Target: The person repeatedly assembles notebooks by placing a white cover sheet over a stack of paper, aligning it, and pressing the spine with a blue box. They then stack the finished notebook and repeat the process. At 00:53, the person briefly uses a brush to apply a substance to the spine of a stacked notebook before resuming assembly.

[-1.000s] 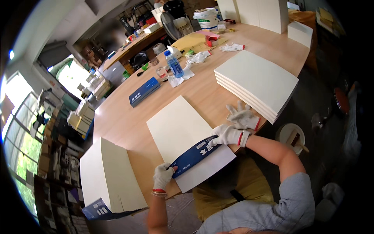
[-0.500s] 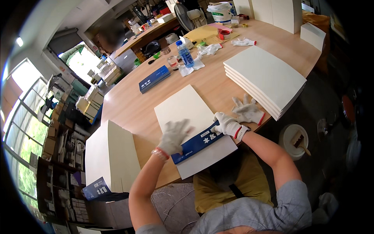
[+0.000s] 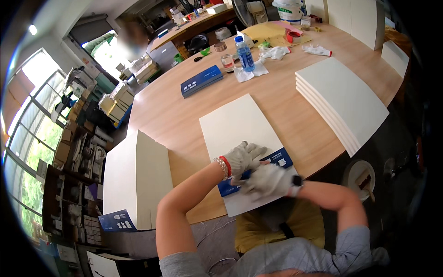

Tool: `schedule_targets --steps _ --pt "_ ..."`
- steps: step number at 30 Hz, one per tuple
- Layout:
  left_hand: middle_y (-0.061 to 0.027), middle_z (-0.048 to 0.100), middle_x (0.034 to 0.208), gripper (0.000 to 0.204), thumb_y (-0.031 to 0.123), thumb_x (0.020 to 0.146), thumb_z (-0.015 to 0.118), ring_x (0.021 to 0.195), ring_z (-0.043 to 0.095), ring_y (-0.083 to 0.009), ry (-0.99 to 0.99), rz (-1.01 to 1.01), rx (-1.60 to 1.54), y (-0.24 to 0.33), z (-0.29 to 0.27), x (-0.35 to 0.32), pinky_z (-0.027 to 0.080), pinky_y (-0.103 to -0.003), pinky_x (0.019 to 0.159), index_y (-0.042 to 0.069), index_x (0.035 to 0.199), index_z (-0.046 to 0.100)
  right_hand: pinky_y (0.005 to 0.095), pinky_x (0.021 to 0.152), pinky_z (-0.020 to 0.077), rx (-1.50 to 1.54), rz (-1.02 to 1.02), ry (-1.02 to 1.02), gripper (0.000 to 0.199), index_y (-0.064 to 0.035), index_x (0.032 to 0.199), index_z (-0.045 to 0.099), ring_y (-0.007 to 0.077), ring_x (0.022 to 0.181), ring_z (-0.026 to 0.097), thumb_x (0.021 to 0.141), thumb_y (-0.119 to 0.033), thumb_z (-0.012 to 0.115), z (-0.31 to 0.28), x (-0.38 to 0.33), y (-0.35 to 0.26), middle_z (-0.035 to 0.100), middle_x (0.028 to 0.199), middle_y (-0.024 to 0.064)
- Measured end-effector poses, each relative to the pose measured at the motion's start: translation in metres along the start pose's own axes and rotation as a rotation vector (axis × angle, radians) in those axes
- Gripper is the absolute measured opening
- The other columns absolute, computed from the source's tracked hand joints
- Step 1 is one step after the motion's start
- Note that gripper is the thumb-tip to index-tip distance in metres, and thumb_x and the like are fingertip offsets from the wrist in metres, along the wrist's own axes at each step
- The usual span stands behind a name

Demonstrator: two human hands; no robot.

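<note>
Centrally, lower frame: left hand [image 3: 242,158] and right hand [image 3: 267,181], gloved, flat, grip holding nothing, pressing blue strip [image 3: 254,171] onto cream board [image 3: 240,134] at table [image 3: 175,115] edge. Best smoothed outward, evenly. Right: board stack [image 3: 341,99]. Left: upright boards [image 3: 136,180]. Upper: blue box [image 3: 201,81], water bottle [image 3: 243,53]. Nothing obstructing.

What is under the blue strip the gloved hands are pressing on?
A cream board lies under the blue strip, flat on the round wooden table. The left hand and right hand cover the strip's middle.
</note>
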State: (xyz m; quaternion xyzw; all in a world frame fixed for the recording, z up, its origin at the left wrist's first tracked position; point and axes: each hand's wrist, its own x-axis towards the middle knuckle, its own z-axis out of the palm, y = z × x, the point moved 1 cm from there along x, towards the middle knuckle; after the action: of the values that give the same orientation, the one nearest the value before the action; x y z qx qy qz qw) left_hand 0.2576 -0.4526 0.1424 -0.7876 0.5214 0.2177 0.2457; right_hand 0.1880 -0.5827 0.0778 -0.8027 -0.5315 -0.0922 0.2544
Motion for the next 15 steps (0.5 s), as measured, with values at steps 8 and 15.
schedule_targets --steps 8,15 --pt "-0.005 0.017 0.156 0.123 0.016 0.048 0.088 0.14 0.025 -0.0314 0.02 0.044 0.037 -0.006 0.006 0.007 0.032 -0.039 0.112 0.046 0.146 0.021 0.034 0.063 0.0478 -0.089 -0.004 0.135 0.019 -0.0085 0.079 0.061 0.0199 0.081 0.058 0.072 -0.026 0.063 0.083 0.089 -0.047 0.057 0.08 0.0038" --pt "-0.0063 0.016 0.157 0.127 0.018 0.047 0.09 0.14 0.024 -0.0308 -0.033 0.004 -0.024 -0.001 0.003 0.01 0.03 -0.04 0.112 0.042 0.148 0.017 0.0386 0.053 0.0511 -0.088 0.031 -0.173 0.047 -0.0193 0.124 0.052 0.0254 0.065 0.064 0.085 -0.044 0.058 0.025 0.018 -0.007 0.061 0.072 0.0089"
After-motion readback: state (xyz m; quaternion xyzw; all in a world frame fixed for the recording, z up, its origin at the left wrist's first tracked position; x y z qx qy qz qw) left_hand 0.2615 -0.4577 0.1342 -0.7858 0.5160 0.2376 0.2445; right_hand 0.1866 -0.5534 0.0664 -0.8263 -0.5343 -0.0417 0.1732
